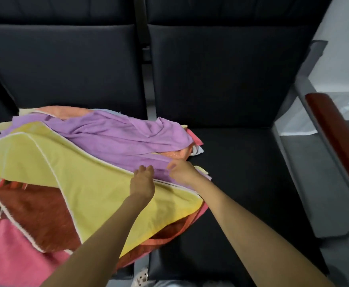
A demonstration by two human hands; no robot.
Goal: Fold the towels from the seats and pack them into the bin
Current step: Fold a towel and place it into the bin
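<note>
A heap of loose towels lies on the left black seat. On top are a purple towel and a yellow towel with a white hem. A rust-brown towel and a pink towel lie lower at the left. My left hand hovers with curled fingers over the yellow towel's hem, where it meets the purple towel. My right hand pinches the near edge of the purple towel. No bin is in view.
The right black seat lies beside the heap. A red-brown armrest on a grey metal frame borders that seat on the right. Grey floor shows beyond it.
</note>
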